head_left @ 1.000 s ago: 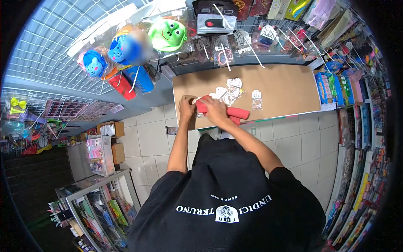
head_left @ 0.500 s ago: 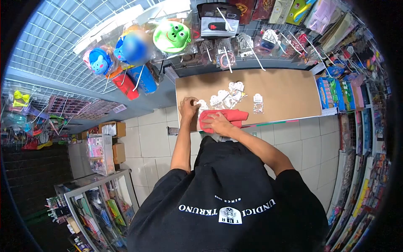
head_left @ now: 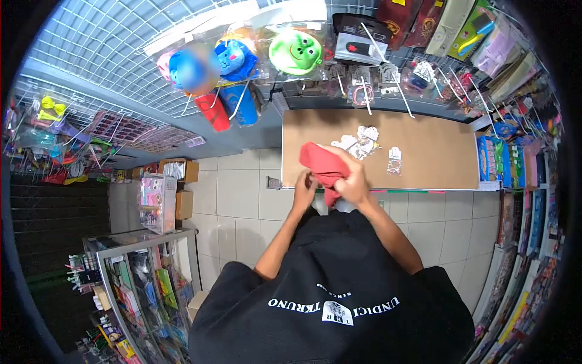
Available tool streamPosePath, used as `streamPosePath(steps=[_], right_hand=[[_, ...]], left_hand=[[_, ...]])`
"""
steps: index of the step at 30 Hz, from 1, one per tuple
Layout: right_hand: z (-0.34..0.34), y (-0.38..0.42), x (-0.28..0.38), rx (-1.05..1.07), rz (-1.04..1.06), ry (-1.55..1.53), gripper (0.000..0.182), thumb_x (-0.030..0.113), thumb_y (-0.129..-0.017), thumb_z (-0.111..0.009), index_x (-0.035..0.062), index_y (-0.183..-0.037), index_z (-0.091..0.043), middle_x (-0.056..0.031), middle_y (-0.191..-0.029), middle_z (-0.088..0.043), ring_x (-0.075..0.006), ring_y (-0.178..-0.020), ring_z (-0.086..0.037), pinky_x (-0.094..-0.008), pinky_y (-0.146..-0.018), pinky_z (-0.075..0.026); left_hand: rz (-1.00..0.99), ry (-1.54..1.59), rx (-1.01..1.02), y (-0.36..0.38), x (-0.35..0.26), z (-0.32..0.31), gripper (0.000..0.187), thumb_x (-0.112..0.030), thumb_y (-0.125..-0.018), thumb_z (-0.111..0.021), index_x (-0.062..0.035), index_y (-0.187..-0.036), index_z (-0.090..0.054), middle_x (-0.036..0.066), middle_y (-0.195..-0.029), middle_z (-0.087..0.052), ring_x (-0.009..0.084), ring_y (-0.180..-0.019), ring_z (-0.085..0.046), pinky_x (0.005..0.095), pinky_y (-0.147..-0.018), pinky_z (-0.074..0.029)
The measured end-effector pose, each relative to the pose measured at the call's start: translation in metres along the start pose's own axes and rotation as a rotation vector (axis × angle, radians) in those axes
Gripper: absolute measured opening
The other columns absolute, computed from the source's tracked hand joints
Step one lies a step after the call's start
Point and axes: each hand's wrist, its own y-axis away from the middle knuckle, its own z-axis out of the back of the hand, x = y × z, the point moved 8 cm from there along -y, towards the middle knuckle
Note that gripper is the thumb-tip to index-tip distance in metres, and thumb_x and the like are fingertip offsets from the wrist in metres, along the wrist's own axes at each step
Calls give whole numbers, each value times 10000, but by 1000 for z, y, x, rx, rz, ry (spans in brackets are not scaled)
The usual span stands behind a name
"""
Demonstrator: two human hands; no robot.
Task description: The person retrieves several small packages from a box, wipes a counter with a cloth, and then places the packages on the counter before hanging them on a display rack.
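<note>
A crumpled red cloth [head_left: 322, 162] is lifted over the front left part of the brown tabletop [head_left: 430, 127]. My right hand [head_left: 353, 182] grips its right side, and a fold hangs down below the fingers. Close to the cloth's lower left edge is my left hand [head_left: 304, 189], with its fingers curled together; what they hold is too small to make out. Several small packets with white cards [head_left: 364, 141] lie in a loose pile behind the cloth. One more carded packet [head_left: 394, 161] lies apart to the right.
Hanging packets [head_left: 362, 94] and plush pouches [head_left: 295, 52] hang on hooks from the wire rack behind the table. Blue boxes [head_left: 490, 159] stand at its right end. A glass display case [head_left: 145, 273] is at the lower left, with cardboard boxes [head_left: 184, 205] behind it.
The red cloth has been raised from the table and bunched up in my right hand. My left hand has come away from the white cards toward the cloth. The camera view has shifted.
</note>
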Motion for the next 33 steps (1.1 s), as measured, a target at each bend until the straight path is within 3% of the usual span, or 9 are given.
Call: streamPosePath(steps=[2,5,9,14,16,19,21,27,33], right_hand=[[-38,-11,19,51,72,126,629,-38,-653,-562,71,-1273,-569,-154,-1313,-567,-340,-1191,-557,-408,-1010,-442],[-120,-11,18,354,84,518,739,177,-687,-734,169,-1380,-479,-174,-1423,-454,-362,-1248,-478,-488,-1001,-400],[-190,43,-70,728,63,849,847,449,-705,-776,233,-1433,-402,-194,-1517,-279,-454,-1296,-368,-603,-981,-342],[-162,30,-43,459,173,745,721,464,-760,-737,176,-1370,-481,-208,-1484,-329,-424,-1273,-396,-566,-975,-353],[-131,20,-47,292,57,549,580,397,-807,-706,118,-1287,-540,-201,-1368,-458,-393,-1197,-492,-507,-947,-412],[-73,17,-113,21,-320,375,389,298,-852,-651,41,-1142,-622,-182,-1170,-607,-330,-1043,-608,-423,-896,-471],[-48,24,-189,51,-504,604,389,264,-842,-654,35,-1152,-605,-191,-1198,-578,-357,-1059,-576,-448,-912,-456],[-60,7,-218,197,-423,1095,613,309,-757,-750,26,-1246,-510,-173,-1230,-495,-360,-1160,-459,-488,-966,-396],[-54,11,-235,65,-537,896,526,267,-705,-782,41,-1117,-545,-155,-1085,-595,-345,-1073,-544,-488,-921,-396]], left_hand=[[187,10,219,31,36,-6,349,-66,-883,-593,22,-1217,-549,200,-1184,-609,270,-1139,-565,375,-946,-442],[107,-32,439,73,20,4,465,-121,-888,-612,17,-1318,-500,232,-1324,-539,309,-1258,-494,389,-1024,-394],[233,-114,513,96,31,33,560,-189,-885,-629,22,-1373,-451,244,-1395,-472,326,-1322,-426,386,-1088,-332],[342,-100,532,96,25,56,536,-272,-916,-619,48,-1323,-482,211,-1299,-555,293,-1220,-509,365,-1028,-382],[325,-111,574,93,16,57,448,-319,-931,-606,28,-1211,-558,142,-1100,-648,234,-1023,-595,342,-907,-450],[266,-235,708,92,11,60,489,-407,-949,-562,-19,-1247,-568,162,-1165,-623,265,-1036,-598,356,-920,-456],[264,-288,715,94,24,62,500,-440,-935,-570,-36,-1230,-579,186,-1132,-641,292,-1030,-620,375,-897,-471],[161,-405,663,87,2,83,456,-403,-919,-575,-15,-1158,-584,206,-1068,-651,340,-981,-627,387,-864,-474],[151,-361,658,89,-4,100,440,-404,-926,-578,-24,-1148,-585,178,-1025,-657,305,-954,-630,367,-845,-482]])
